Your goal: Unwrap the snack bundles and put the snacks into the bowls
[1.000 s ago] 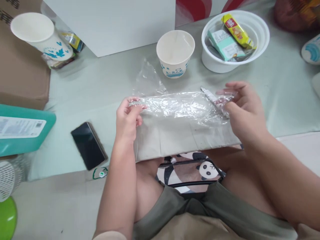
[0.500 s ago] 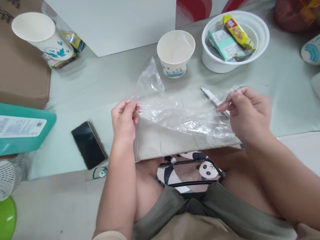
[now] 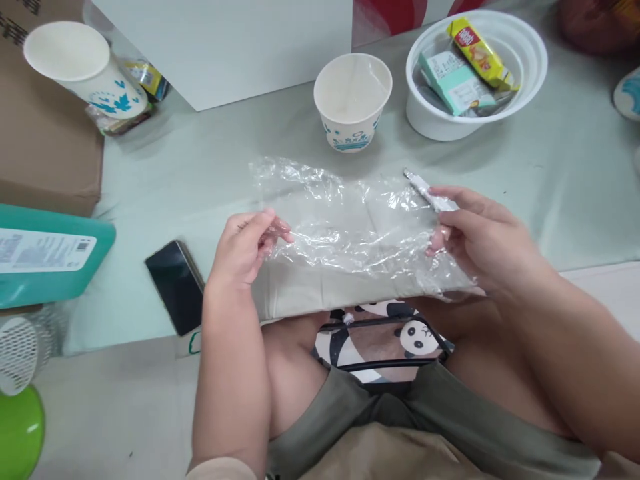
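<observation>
A crinkled sheet of clear plastic wrap (image 3: 350, 223) lies spread over the pale green mat (image 3: 200, 173) in front of me. My left hand (image 3: 245, 250) pinches the sheet's left edge between thumb and fingers. My right hand (image 3: 475, 237) pinches its right edge, next to a small silver strip (image 3: 425, 189) lying on the mat. Just beyond the sheet stands a white paper cup with blue print (image 3: 353, 100), open side up.
A white bowl (image 3: 535, 73) at the back right holds a yellow snack packet (image 3: 475, 47) and a teal packet. A black phone (image 3: 175, 287) lies at the left, beside a teal box (image 3: 50, 257), a cardboard box and a second paper cup (image 3: 75, 67). A white wall panel stands behind.
The wrap, stretched as a narrow bunched band a second ago, now lies spread wider and flatter on the mat. Both hands have moved toward me while still holding its edges.
</observation>
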A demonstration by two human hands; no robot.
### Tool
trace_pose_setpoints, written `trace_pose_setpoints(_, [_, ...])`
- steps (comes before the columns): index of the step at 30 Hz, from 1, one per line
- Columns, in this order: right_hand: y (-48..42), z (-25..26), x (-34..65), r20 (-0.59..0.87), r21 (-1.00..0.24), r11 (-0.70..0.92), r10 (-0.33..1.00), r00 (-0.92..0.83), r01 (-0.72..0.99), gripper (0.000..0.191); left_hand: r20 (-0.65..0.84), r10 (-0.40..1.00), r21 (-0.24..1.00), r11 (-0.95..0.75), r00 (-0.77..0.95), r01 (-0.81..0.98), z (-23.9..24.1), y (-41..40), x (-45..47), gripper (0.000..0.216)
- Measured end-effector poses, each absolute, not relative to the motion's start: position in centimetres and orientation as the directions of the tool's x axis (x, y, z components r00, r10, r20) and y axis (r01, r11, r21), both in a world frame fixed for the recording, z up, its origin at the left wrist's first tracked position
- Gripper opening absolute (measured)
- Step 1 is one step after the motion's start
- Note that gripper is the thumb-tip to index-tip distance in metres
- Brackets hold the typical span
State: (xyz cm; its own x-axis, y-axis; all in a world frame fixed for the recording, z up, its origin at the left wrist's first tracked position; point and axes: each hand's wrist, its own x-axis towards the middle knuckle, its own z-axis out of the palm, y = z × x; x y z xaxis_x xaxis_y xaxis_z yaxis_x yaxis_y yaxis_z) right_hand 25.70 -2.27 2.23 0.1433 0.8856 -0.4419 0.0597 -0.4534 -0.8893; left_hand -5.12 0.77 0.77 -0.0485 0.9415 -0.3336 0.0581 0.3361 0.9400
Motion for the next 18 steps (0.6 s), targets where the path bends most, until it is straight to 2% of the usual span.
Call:
trace_pose_setpoints(2, [-2.7, 2.5, 25.9, -0.510, -0.833, -0.528, 0.849, 0.141, 0.166, 0.058, -0.363, 0.928, 0.924, 0.370, -0.082, 0.099, 0.7, 0.7, -5.2, 0.029])
trace_pose_setpoints(4, [-3.0, 2.8, 26.2, -0.534, -0.780, -0.522, 0.843, 0.067, 0.345, 0.072, -0.369, 0.922, 0.918, 0.381, -0.115, 0.112, 0.5, 0.7, -5.4, 0.029])
trace_pose_setpoints(9, [-4.0, 3.2, 26.8, -0.580, -0.667, -0.388, 0.806, -0.117, 0.636, 0.086, -0.326, 0.930, 0.936, 0.343, -0.171, 0.083, 0.1, 0.7, -6.1, 0.022])
trace_pose_setpoints(12, [-4.6, 3.3, 26.9, -0.603, -0.614, -0.265, 0.765, -0.226, 0.743, 0.091, -0.293, 0.944, 0.951, 0.304, -0.153, 0.058, 0.2, 0.7, -6.2, 0.021])
trace_pose_setpoints(14, [-5.0, 3.3, 26.9, -0.601, -0.557, -0.143, 0.749, -0.279, 0.818, 0.087, -0.268, 0.954, 0.952, 0.284, -0.137, 0.117, 0.2, 0.7, -6.1, 0.021])
trace_pose_setpoints(18, [-5.6, 3.1, 27.0, -0.557, -0.317, 0.106, 0.783, -0.276, 0.942, 0.071, -0.267, 0.962, 0.904, 0.270, -0.055, 0.330, 0.2, 0.5, -5.9, 0.023])
